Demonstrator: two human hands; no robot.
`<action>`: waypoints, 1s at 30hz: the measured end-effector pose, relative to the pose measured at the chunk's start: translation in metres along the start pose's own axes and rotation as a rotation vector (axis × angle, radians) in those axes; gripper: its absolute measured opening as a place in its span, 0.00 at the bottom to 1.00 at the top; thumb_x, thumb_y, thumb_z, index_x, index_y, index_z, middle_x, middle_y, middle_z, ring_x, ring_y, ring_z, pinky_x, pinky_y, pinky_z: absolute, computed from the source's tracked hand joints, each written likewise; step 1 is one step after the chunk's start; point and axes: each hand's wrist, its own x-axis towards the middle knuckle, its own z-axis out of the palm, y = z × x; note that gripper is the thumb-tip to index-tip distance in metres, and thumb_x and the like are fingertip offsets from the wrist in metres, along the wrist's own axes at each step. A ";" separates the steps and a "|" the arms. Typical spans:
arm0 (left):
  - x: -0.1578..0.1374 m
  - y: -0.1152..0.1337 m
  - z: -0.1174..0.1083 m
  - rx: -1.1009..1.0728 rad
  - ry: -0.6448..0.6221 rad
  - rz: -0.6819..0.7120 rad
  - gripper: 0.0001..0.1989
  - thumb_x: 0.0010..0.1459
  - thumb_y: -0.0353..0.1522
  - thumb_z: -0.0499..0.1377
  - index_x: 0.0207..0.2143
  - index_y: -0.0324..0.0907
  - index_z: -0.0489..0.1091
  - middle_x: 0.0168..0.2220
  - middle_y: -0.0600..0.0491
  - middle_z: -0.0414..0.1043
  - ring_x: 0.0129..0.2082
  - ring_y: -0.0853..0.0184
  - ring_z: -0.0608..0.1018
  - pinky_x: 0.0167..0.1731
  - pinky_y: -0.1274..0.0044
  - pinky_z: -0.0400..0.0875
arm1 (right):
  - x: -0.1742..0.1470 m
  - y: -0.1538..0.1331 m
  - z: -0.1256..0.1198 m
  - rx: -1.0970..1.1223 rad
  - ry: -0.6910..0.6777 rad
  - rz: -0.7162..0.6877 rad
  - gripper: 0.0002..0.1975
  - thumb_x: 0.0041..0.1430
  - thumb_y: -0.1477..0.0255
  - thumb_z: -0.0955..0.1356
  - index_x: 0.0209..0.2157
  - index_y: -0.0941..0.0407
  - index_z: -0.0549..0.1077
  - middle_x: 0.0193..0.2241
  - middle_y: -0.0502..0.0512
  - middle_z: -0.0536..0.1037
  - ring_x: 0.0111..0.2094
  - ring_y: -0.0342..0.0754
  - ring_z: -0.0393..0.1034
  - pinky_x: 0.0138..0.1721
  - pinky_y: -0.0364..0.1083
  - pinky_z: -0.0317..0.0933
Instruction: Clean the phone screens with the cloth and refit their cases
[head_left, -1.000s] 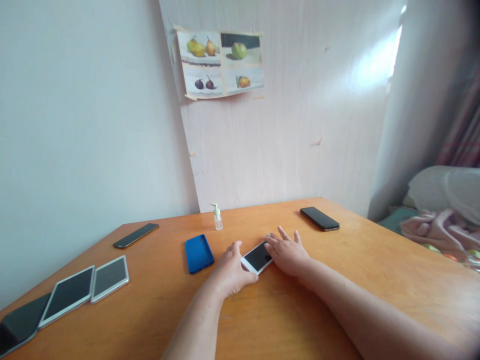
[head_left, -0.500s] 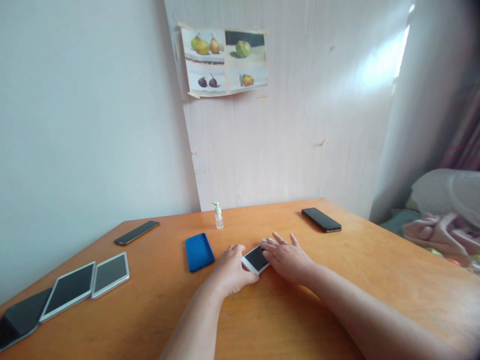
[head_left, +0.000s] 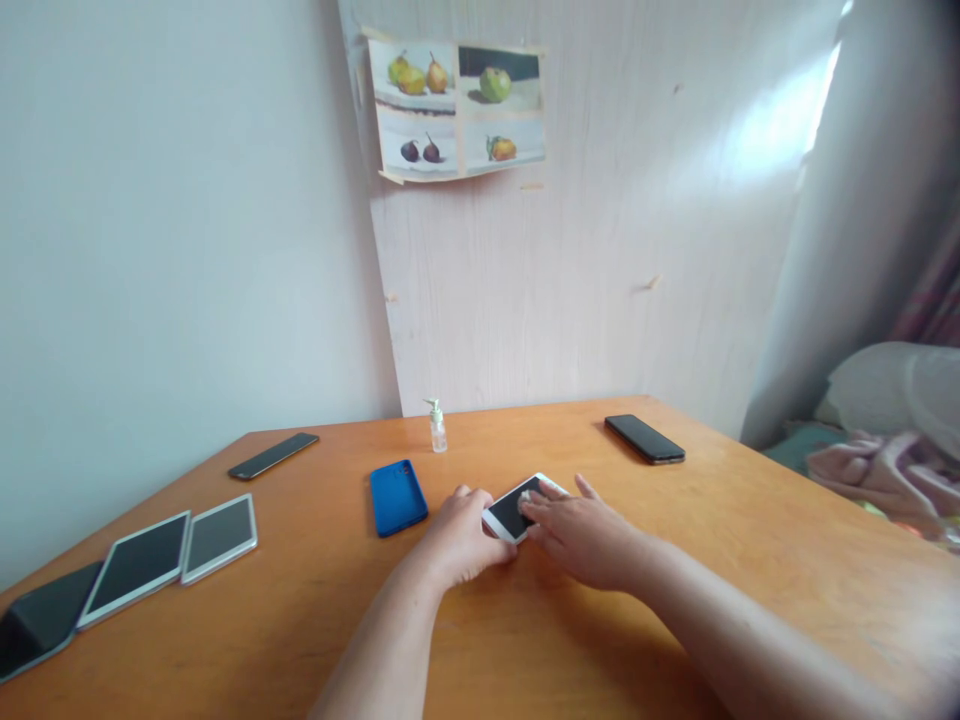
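A white phone (head_left: 511, 514) with a dark screen lies face up on the wooden table. My left hand (head_left: 466, 536) grips its near left end, thumb on the close side and fingers on the far side. Under the fingertips of my right hand (head_left: 581, 532) a small white wad (head_left: 524, 502), perhaps tissue or cotton, is pressed against the screen. The palm of that hand covers part of the phone's right end. Left of the phone lies a blue phone case (head_left: 398, 498), and behind stands a small clear pump bottle (head_left: 438, 428).
On the table's left are a white tablet (head_left: 139, 568), a smaller white device (head_left: 220, 540), a dark device (head_left: 45, 618) and a slim black phone (head_left: 274, 456). A thick black phone (head_left: 644, 439) lies at the back right. A wall stands behind the table (head_left: 300, 640).
My right hand has slid the white wad down and left over the screen, uncovering the phone's upper edge. My left hand keeps its grip. The camera view has shifted slightly.
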 end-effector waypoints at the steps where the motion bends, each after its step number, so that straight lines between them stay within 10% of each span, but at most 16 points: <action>1: 0.000 0.000 0.000 -0.006 0.001 -0.001 0.23 0.40 0.45 0.66 0.39 0.45 0.72 0.41 0.50 0.70 0.40 0.59 0.74 0.37 0.77 0.67 | -0.003 -0.004 0.000 0.022 -0.006 -0.065 0.21 0.67 0.65 0.55 0.57 0.49 0.67 0.58 0.60 0.69 0.64 0.58 0.53 0.61 0.71 0.37; 10: 0.003 -0.003 0.001 0.039 -0.039 0.019 0.22 0.42 0.44 0.66 0.40 0.46 0.71 0.41 0.52 0.67 0.41 0.61 0.73 0.38 0.78 0.67 | -0.001 0.015 -0.007 -0.150 -0.046 0.214 0.23 0.66 0.68 0.54 0.55 0.56 0.69 0.58 0.66 0.69 0.63 0.62 0.55 0.59 0.74 0.36; 16: 0.002 -0.004 0.001 0.025 -0.048 0.008 0.23 0.42 0.44 0.66 0.41 0.47 0.70 0.42 0.52 0.67 0.42 0.62 0.73 0.38 0.78 0.67 | -0.010 0.003 -0.014 -0.084 -0.060 -0.039 0.22 0.67 0.67 0.52 0.52 0.51 0.72 0.53 0.61 0.74 0.59 0.57 0.62 0.59 0.67 0.46; 22: 0.002 -0.004 0.001 0.032 -0.040 0.016 0.23 0.42 0.44 0.66 0.41 0.47 0.70 0.43 0.52 0.67 0.43 0.61 0.73 0.39 0.78 0.67 | -0.003 0.020 -0.015 -0.179 -0.075 0.213 0.21 0.65 0.70 0.55 0.50 0.57 0.74 0.51 0.67 0.75 0.59 0.64 0.62 0.57 0.71 0.44; 30: 0.002 -0.004 0.002 0.024 -0.039 0.010 0.21 0.43 0.43 0.65 0.40 0.47 0.70 0.41 0.53 0.67 0.41 0.62 0.73 0.38 0.79 0.67 | -0.009 -0.007 -0.015 -0.066 -0.037 -0.141 0.20 0.67 0.69 0.54 0.44 0.52 0.75 0.46 0.59 0.78 0.54 0.55 0.68 0.57 0.57 0.53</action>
